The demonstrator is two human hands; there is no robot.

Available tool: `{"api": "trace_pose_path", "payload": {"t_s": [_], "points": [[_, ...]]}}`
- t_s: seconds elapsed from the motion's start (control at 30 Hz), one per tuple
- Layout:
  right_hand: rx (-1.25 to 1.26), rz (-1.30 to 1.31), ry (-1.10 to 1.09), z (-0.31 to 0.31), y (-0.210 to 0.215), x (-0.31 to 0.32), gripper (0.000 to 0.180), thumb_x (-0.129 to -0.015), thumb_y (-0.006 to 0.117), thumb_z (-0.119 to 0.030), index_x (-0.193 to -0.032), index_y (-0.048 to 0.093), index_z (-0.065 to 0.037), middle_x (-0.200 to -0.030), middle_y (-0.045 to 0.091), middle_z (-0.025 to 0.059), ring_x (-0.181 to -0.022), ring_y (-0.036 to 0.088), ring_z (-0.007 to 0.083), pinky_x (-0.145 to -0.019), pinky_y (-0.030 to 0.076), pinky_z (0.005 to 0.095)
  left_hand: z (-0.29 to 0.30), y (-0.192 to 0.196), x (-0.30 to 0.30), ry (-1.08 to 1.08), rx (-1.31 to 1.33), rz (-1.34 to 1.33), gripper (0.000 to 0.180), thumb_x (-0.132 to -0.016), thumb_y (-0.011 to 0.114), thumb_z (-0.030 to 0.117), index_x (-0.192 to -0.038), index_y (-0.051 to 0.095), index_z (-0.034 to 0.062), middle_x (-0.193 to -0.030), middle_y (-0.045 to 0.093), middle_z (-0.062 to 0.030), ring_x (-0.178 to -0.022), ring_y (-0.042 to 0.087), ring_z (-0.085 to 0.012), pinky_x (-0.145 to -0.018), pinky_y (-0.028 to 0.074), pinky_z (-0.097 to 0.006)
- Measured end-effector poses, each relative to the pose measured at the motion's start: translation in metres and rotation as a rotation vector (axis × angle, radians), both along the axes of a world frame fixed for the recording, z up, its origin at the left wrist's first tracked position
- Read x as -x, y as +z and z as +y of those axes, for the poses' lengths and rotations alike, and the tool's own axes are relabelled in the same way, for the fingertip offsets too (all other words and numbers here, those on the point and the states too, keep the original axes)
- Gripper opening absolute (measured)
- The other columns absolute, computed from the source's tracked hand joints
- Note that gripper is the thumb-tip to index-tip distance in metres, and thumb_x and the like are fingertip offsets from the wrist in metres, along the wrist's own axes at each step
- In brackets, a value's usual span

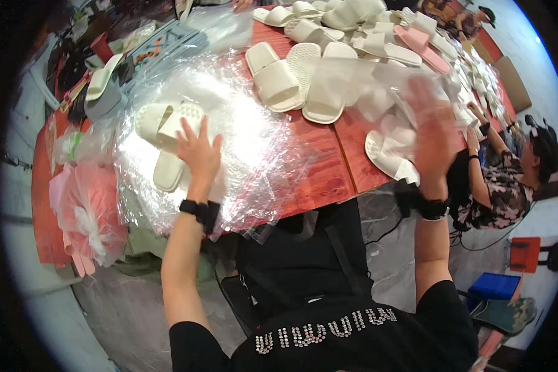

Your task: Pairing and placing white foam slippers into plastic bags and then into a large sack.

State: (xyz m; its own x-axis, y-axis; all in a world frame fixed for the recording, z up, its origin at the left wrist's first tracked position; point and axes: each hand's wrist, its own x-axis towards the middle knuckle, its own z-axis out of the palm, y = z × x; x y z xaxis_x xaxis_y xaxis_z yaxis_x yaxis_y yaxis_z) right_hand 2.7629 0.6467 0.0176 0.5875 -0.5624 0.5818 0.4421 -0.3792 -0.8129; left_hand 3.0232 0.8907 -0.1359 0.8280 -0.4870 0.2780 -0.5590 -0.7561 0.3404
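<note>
My left hand (198, 149) lies with fingers spread, its fingertips at the edge of a pair of cream slippers (167, 175). The pair rests on a pile of clear plastic bags (242, 142) on the left part of the table. My right hand (434, 136) is raised over the table's right part and smeared by motion, so its fingers cannot be made out. A blurred clear plastic bag (366, 73) stretches leftward from beside its fingers; whether the hand grips it is unclear. Just left of that hand, a cream slipper (381, 155) lies near the table edge.
Many cream slippers (278, 87) and a pink slipper (425, 53) are heaped across the far side of the red table (319, 146). A grey-blue crate (167, 46) and a tied pink bag (93, 211) stand left. A co-worker (502, 180) sits at the right.
</note>
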Motion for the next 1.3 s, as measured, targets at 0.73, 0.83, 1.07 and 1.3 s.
{"api": "trace_pose_path", "payload": {"t_s": [0.73, 0.83, 1.07, 1.3], "points": [[0.765, 0.607, 0.162, 0.086, -0.133, 0.001, 0.038, -0.075, 0.057, -0.042, -0.098, 0.058, -0.013, -0.116, 0.049, 0.0124, -0.119, 0.034, 0.0317, -0.096, 0.021, 0.0544, -0.001, -0.022, 0.1, 0.013, 1.006, 1.407, 0.027, -0.092, 0.038, 0.025, -0.1, 0.045, 0.001, -0.09, 0.057, -0.0139, -0.075, 0.06, -0.0233, -0.061, 0.051, -0.03], [0.542, 0.8, -0.289, 0.039, -0.156, 0.018, 0.058, -0.071, 0.064, -0.029, -0.121, 0.042, -0.012, -0.125, 0.039, 0.0181, -0.117, 0.035, 0.0345, -0.094, 0.03, 0.0425, 0.003, -0.027, 0.09, 0.052, 0.995, 1.438, 0.028, -0.092, 0.037, 0.025, -0.102, 0.044, 0.0002, -0.089, 0.056, -0.0155, -0.075, 0.06, -0.0239, -0.06, 0.051, -0.03], [-0.743, 0.712, 0.16, 0.014, -0.169, 0.043, 0.083, -0.074, 0.062, -0.006, -0.137, 0.008, -0.014, -0.119, 0.043, 0.0184, -0.081, 0.058, 0.0195, -0.062, 0.05, 0.0303, 0.011, -0.046, 0.07, 0.091, 1.108, 1.539, 0.026, -0.092, 0.037, 0.024, -0.105, 0.044, 0.0021, -0.087, 0.055, -0.0125, -0.073, 0.058, -0.026, -0.064, 0.049, -0.037], [-0.643, 0.657, 0.369, 0.023, -0.151, 0.06, 0.087, -0.073, 0.061, 0.002, -0.138, 0.004, -0.013, -0.095, 0.055, 0.0134, -0.072, 0.057, 0.0125, -0.056, 0.048, 0.024, 0.008, -0.047, 0.063, 0.243, 1.123, 1.454, 0.025, -0.092, 0.036, 0.023, -0.104, 0.046, 0.003, -0.084, 0.055, -0.0098, -0.08, 0.057, -0.0242, -0.067, 0.047, -0.034]]}}
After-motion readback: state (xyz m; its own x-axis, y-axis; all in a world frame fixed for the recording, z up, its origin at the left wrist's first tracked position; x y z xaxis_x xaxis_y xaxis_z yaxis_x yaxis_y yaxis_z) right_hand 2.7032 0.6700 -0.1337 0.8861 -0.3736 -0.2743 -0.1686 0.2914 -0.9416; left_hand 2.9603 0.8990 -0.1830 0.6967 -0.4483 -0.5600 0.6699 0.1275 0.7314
